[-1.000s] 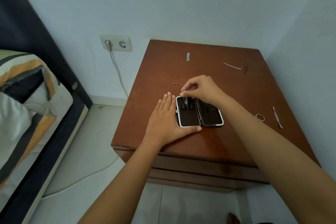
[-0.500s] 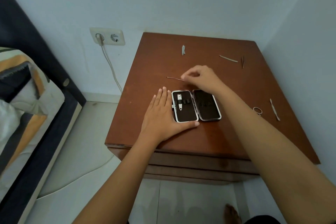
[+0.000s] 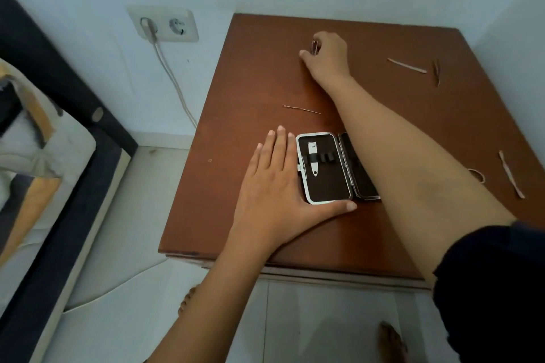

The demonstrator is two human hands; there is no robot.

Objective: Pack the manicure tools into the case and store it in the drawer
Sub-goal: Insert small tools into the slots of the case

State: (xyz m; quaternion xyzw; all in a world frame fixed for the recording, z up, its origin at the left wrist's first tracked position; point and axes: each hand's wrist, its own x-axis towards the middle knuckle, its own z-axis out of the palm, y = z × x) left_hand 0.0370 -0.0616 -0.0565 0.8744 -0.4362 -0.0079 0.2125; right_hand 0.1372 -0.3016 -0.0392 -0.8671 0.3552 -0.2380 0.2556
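The open manicure case (image 3: 324,186) lies on the brown nightstand (image 3: 236,180), dark inside with a white rim. One nail clipper (image 3: 312,158) sits under its elastic loops. My left hand (image 3: 274,186) rests flat against the case's left side, thumb along its front edge. My right hand (image 3: 327,57) is at the far side of the top, fingers closed on a small metal tool (image 3: 314,46). My right forearm covers the case's right half. Loose tools lie around: a thin probe (image 3: 302,109), a file (image 3: 407,65), tweezers (image 3: 436,71), a flat stick (image 3: 511,174) and scissors (image 3: 476,174), mostly hidden.
A wall socket (image 3: 163,25) with a plugged cable is left of the nightstand. A bed (image 3: 35,156) with striped bedding stands at the left. Walls close in behind and to the right. My bare feet (image 3: 392,339) are on the tiled floor below the drawer front (image 3: 339,277).
My right hand left the clipper in the case, then reached past the thin probe to the far tool and closed on it. My left hand stayed by the case.
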